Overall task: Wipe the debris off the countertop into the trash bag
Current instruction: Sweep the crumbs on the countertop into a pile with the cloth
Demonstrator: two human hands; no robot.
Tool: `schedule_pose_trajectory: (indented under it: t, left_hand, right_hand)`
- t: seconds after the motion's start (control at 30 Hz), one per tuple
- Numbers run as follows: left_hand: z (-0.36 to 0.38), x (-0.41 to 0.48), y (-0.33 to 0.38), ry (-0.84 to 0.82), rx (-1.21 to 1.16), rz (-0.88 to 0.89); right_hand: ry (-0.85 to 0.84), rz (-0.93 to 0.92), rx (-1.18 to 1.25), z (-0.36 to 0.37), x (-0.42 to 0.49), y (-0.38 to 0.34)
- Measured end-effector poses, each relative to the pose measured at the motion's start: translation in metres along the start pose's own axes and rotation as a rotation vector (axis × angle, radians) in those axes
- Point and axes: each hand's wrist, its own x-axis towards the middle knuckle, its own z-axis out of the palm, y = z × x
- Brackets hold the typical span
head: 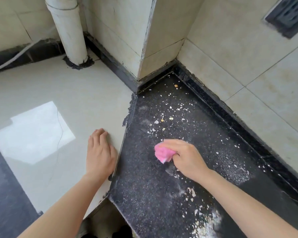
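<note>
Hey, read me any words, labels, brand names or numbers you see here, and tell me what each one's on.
No readable text anywhere. The pink cloth gripped by the right hand, the dark countertop, the white pipe, the wall tiles and the dark vent grille all show no words, labels or numbers.

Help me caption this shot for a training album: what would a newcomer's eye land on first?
The bright pink cloth bunched in the right hand stands out mid-frame against the dark speckled countertop. Pale debris chips lie scattered over that dark top, from the far corner to a thicker patch at the near edge. The left hand rests flat on the adjoining pale surface.
</note>
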Motion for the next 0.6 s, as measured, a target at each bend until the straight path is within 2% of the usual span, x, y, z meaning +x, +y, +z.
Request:
schedule_pose_trajectory:
  t: [0.07, 0.17, 0.3, 0.43, 0.6]
  left_hand:
    - [0.008, 0.023, 0.010, -0.016, 0.019, 0.049]
    - [0.021, 0.056, 0.016, -0.031, 0.048, 0.001]
    - [0.033, 0.070, 0.011, -0.007, 0.127, 0.017]
    - [0.033, 0.069, 0.013, 0.011, 0.090, -0.001]
    - [0.032, 0.070, 0.012, 0.006, 0.088, 0.000]
  right_hand:
    - [0.033, -0.032, -0.042, -0.008, 0.061, -0.013]
    - [0.051, -0.077, -0.123, -0.005, 0.144, -0.029]
    - [0.061, -0.182, -0.268, 0.021, 0.211, -0.038]
    - [0.031, -0.227, -0.293, 0.035, 0.212, -0.021]
    - [-0.058, -0.348, -0.248, 0.022, 0.133, 0.016]
